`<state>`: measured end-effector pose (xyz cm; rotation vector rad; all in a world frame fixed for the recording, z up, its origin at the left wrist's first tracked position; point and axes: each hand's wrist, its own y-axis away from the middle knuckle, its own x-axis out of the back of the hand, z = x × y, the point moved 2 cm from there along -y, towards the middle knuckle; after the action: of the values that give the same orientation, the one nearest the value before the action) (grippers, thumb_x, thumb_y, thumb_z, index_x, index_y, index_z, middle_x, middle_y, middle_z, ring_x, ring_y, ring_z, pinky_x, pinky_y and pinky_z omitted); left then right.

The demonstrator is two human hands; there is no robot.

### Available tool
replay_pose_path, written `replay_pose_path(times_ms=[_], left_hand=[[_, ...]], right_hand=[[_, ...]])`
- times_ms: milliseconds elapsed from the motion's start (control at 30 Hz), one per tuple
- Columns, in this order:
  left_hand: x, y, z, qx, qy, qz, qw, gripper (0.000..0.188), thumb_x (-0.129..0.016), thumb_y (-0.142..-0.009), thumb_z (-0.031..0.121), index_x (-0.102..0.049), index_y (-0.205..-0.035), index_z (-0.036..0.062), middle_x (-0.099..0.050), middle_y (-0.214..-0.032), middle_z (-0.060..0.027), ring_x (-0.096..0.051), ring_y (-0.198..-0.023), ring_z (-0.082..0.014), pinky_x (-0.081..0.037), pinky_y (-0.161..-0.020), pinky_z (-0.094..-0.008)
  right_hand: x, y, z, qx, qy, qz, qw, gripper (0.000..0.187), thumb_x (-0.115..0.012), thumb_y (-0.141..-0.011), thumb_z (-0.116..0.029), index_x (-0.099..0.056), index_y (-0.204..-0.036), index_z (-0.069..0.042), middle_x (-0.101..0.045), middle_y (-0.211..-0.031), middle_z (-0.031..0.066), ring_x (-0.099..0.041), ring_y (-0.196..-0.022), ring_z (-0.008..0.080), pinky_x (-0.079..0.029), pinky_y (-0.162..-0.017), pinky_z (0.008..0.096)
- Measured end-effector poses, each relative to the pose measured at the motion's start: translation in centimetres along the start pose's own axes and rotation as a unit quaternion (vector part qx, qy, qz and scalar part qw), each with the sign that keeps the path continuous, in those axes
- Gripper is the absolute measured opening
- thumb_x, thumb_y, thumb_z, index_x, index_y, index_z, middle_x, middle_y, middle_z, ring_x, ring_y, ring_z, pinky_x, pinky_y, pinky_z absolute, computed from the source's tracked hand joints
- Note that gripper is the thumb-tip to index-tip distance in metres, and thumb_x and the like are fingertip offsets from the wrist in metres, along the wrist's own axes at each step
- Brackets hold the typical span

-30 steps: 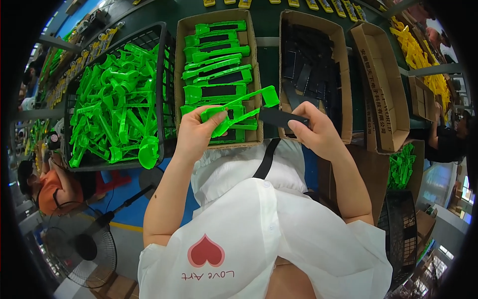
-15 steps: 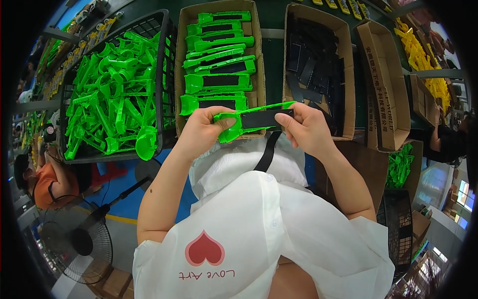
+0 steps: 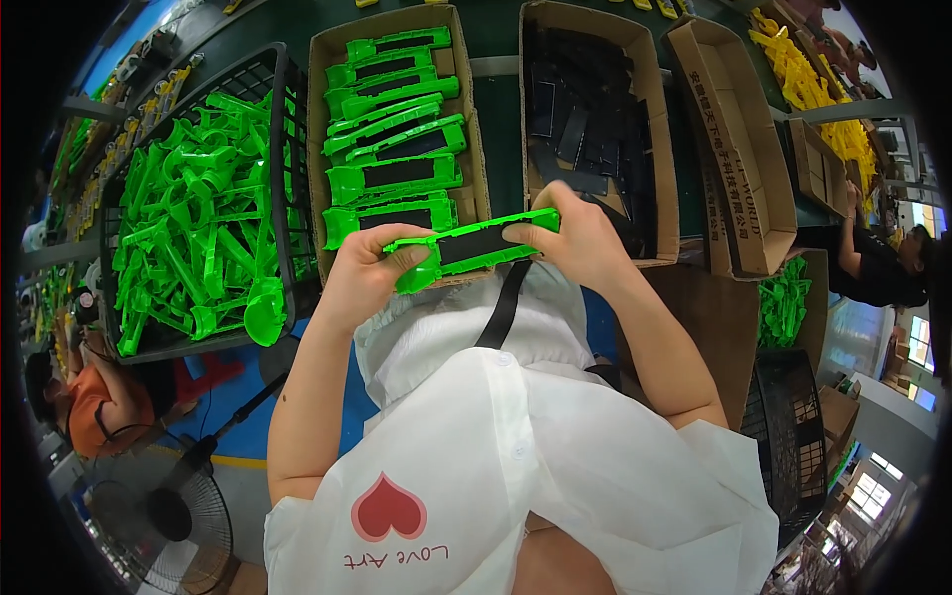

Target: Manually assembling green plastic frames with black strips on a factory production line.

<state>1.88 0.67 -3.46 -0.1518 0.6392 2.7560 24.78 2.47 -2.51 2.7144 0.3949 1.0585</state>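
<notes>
Green plastic frame (image 3: 422, 272), with a black panel (image 3: 471, 247) across its opening, was clamped at its ends between the left hand (image 3: 365, 273) and the right hand (image 3: 583, 238), at the near end of a carton (image 3: 478, 149). Good handling probably called for steady support and even thumb pressure. Both hands partly hid the frame's ends; its underside could not be seen.

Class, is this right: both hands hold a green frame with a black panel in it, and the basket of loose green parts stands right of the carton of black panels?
Wrong side: in the head view, the basket of loose green parts stands left of the carton of black panels. The green frame is as stated.
</notes>
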Motion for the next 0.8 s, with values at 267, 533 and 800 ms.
replay_pose_path(times_ms=[267,533,800], left_hand=[[-4.6,-1.3,2.0,-0.119,-0.626,0.020,0.770,0.027,-0.061,-0.075,0.026,-0.052,-0.068,0.0012,-0.055,-0.067,-0.0155,-0.054,-0.067,-0.0332,-0.042,-0.055,-0.0403],[-5.4,-2.8,0.8,-0.183,-0.569,0.110,0.794,0.008,-0.058,-0.062,0.007,-0.051,-0.061,0.0036,-0.054,-0.063,-0.0112,-0.055,-0.062,-0.0302,-0.043,-0.056,-0.0396],[0.7,-6.0,2.6,-0.266,-0.654,0.172,0.687,0.048,-0.072,-0.056,0.040,-0.057,-0.089,0.0079,-0.057,-0.080,-0.0075,-0.053,-0.082,-0.0230,-0.033,-0.080,-0.0416]], right_hand=[[-2.0,0.4,0.3,0.068,0.000,0.050,0.996,0.030,-0.069,-0.070,-0.021,-0.049,-0.070,0.000,-0.051,-0.051,0.0125,-0.048,-0.043,0.0193,-0.038,-0.044,0.0293],[-2.7,-0.1,0.9,0.064,-0.062,0.019,0.996,0.052,-0.070,-0.069,-0.038,-0.037,-0.086,-0.001,-0.054,-0.064,0.0106,-0.055,-0.059,0.0187,-0.042,-0.053,0.0295],[-3.4,-2.1,1.7,-0.017,-0.370,-0.079,0.926,0.047,-0.062,-0.078,-0.020,-0.037,-0.113,0.001,-0.055,-0.093,0.0125,-0.053,-0.059,0.0115,-0.042,-0.051,0.0230]])
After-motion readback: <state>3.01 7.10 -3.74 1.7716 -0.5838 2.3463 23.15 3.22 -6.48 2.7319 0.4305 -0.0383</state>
